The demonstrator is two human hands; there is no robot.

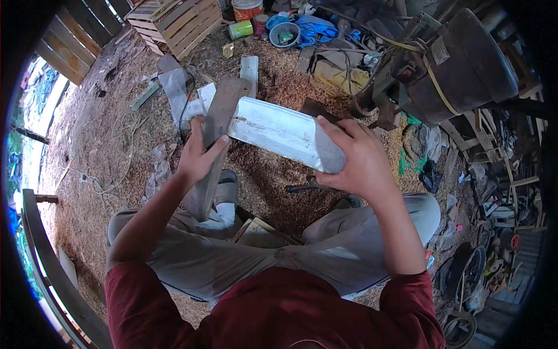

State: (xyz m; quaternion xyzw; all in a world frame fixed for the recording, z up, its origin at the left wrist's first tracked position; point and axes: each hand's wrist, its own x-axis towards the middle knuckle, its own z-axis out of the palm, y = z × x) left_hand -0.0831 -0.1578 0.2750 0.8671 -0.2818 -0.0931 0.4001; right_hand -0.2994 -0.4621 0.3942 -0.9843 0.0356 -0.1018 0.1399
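In the head view, my left hand (203, 154) grips a long, weathered grey-brown plank (221, 102) that slants from near my left foot up toward the top middle, my thumb pressed on it. My right hand (354, 157) is closed around a shorter white-painted board (273, 131), its thumb near the top edge and fingers round the right end. The white board is held crosswise, tilted down to the right, with its left end against or just beside the grey plank; I cannot tell if they touch. Wood shavings (270, 206) cover the ground between my feet.
A slatted wooden crate (174, 26), buckets (283, 35) and blue sheeting (314, 32) lie at the back. A dark machine with a yellow cord (459, 70) stands at right, above scattered scrap wood and clutter. A wooden rail (49, 250) is at lower left.
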